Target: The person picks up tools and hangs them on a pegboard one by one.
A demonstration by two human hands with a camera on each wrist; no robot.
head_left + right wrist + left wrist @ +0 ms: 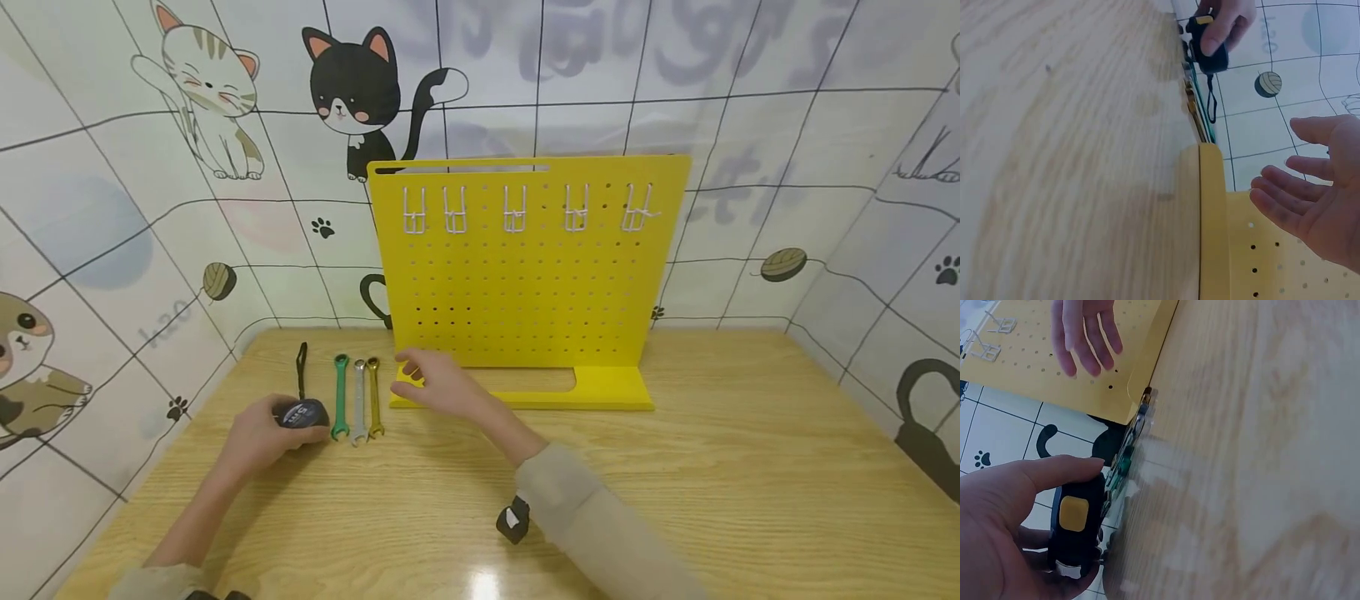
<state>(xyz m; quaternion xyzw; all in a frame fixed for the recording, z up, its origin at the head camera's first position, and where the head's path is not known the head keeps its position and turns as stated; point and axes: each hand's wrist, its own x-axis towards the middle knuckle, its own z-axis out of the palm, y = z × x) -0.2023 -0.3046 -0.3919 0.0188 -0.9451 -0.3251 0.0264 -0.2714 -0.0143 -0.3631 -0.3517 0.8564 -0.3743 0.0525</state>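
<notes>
My left hand (258, 437) grips a dark tape measure (303, 413) at the left of the table, thumb on one side and fingers on the other. A yellow button shows on the tape measure (1074, 515) in the left wrist view, and its black wrist strap (302, 368) points toward the wall. Just right of it lie a green wrench (341, 398), a silver wrench (359, 402) and a gold wrench (374, 398), side by side. My right hand (438, 383) hovers before the pegboard's lower left corner, fingers apart and holding nothing.
A yellow pegboard (517, 292) stands upright on its base at the back of the table (712, 483). Several white wire hooks (514, 210) hang in a row near its top. Behind it is a wall covering (750, 250) printed with cats.
</notes>
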